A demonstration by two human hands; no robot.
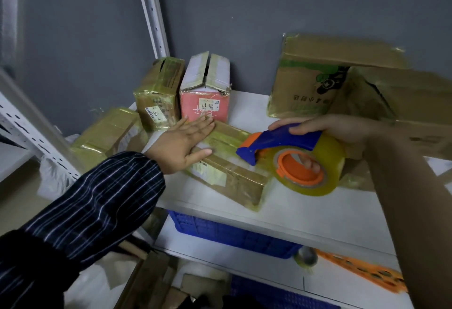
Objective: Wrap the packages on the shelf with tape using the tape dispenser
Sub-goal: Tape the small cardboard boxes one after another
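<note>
1. The step in hand is taping the flat package (230, 164), which lies on the shelf (305, 213) near the middle of the view. The left hand (181, 142) rests flat on the package's 10 o'clock end with its fingers straight, pinning it down.
2. The right hand (325, 128) curls around the tape dispenser (281, 146). Its fingers are over the blue handle and its fingertips show through the orange core. The cutter end sits over the package's 3 o'clock end.
3. The next move likely calls for pressing the cutter end onto the cardboard and drawing it toward 9 o'clock. The left hand would need to brace the package while staying out of the tape's path.
4. The tape is clear and the wrap is glossy, so a strip may already be stuck down, but this cannot be told. The large carton (315, 81) at 1 o'clock is smeared by blur, and the right forearm hides the shelf at 4 o'clock.
</note>
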